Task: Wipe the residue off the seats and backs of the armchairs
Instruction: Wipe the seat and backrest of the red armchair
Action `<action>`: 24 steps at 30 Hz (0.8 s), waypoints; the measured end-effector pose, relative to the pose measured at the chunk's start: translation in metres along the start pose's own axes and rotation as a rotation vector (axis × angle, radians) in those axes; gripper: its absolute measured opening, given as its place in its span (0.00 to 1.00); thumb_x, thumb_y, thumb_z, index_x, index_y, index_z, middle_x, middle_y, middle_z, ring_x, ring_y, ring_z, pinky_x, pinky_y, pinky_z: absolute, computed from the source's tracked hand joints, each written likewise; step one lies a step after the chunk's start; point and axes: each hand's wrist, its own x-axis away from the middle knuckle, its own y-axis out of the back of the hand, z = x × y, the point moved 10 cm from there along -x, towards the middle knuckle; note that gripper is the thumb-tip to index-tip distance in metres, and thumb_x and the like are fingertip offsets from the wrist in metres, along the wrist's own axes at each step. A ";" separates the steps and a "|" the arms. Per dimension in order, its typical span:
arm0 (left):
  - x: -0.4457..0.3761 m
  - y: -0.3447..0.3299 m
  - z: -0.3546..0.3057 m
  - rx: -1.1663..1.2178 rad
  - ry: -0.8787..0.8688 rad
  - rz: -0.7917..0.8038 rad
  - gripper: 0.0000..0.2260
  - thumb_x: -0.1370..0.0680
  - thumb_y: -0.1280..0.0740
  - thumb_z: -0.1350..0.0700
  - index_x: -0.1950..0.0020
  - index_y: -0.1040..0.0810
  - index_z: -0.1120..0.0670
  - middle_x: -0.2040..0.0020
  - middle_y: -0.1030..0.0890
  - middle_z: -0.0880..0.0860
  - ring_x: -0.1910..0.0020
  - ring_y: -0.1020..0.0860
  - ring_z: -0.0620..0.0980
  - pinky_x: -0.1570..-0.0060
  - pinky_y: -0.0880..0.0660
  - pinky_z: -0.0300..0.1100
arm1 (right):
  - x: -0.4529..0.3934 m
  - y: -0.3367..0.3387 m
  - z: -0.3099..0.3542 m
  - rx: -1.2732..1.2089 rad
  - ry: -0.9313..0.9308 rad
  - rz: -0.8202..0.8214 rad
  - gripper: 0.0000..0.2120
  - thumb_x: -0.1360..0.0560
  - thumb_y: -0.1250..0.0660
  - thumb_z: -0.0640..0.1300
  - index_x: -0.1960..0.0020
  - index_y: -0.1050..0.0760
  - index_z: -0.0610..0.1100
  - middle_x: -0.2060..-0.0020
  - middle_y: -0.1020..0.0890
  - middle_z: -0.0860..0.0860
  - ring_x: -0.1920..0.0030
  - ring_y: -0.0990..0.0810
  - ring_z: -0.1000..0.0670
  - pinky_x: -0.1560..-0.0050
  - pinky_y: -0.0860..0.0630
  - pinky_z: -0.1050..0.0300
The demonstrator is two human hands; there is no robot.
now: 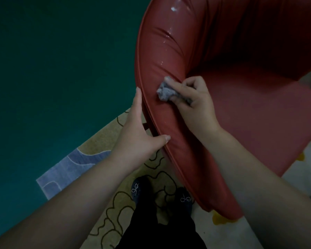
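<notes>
While the right hand (196, 103) pinches a crumpled grey cloth (166, 92) against the inner face of the red armchair (255, 112) back, the left hand (138, 126) lies flat-fingered along the back's outer edge, thumb over the rim. Soft, light cloth bunches easily; glossy upholstery looks slippery, with wet streaks higher up.

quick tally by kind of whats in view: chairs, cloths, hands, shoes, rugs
armchair: 1
cloth: 1
hands: 2, left hand, right hand
shoes: 2, and
rug: 1
total: 7
</notes>
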 end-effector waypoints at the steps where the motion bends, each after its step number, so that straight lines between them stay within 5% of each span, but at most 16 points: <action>1: -0.004 0.003 -0.002 -0.013 -0.010 -0.003 0.55 0.38 0.23 0.50 0.24 0.58 0.33 0.24 0.46 0.33 0.28 0.34 0.41 0.31 0.32 0.49 | 0.006 0.004 -0.005 -0.006 -0.029 -0.013 0.22 0.28 0.29 0.35 0.36 0.25 0.45 0.54 0.31 0.47 0.51 0.28 0.49 0.45 0.28 0.61; 4: -0.016 0.010 -0.005 -0.060 -0.021 0.012 0.56 0.38 0.23 0.51 0.23 0.58 0.35 0.23 0.46 0.37 0.27 0.37 0.41 0.29 0.34 0.49 | 0.042 0.010 0.007 -0.017 0.018 0.001 0.22 0.28 0.30 0.37 0.36 0.26 0.48 0.54 0.31 0.48 0.53 0.30 0.57 0.50 0.32 0.69; 9: -0.029 0.017 -0.008 -0.094 -0.025 0.045 0.56 0.40 0.23 0.48 0.24 0.58 0.33 0.22 0.44 0.39 0.27 0.35 0.43 0.30 0.33 0.50 | 0.006 -0.009 0.021 0.021 0.112 0.032 0.22 0.28 0.30 0.36 0.36 0.27 0.48 0.54 0.31 0.46 0.52 0.28 0.46 0.49 0.27 0.56; 15: -0.042 0.021 -0.010 -0.049 -0.040 0.120 0.56 0.41 0.23 0.45 0.25 0.58 0.31 0.24 0.49 0.31 0.28 0.34 0.42 0.31 0.33 0.51 | 0.016 0.009 -0.004 0.022 -0.039 -0.065 0.22 0.28 0.30 0.37 0.35 0.26 0.48 0.53 0.31 0.48 0.53 0.30 0.57 0.49 0.31 0.69; 20: -0.042 0.021 -0.007 0.049 -0.036 0.133 0.51 0.40 0.25 0.45 0.26 0.55 0.28 0.28 0.46 0.24 0.29 0.33 0.42 0.33 0.31 0.54 | 0.002 -0.008 0.013 0.006 0.064 0.022 0.22 0.28 0.30 0.38 0.35 0.28 0.49 0.53 0.30 0.45 0.51 0.28 0.49 0.47 0.28 0.58; 24: -0.046 0.021 -0.010 0.097 -0.052 0.118 0.48 0.34 0.27 0.54 0.25 0.52 0.31 0.32 0.43 0.21 0.30 0.30 0.45 0.33 0.31 0.55 | -0.034 -0.007 -0.011 -0.023 -0.060 -0.012 0.21 0.27 0.30 0.36 0.35 0.26 0.45 0.54 0.31 0.45 0.52 0.30 0.52 0.46 0.31 0.64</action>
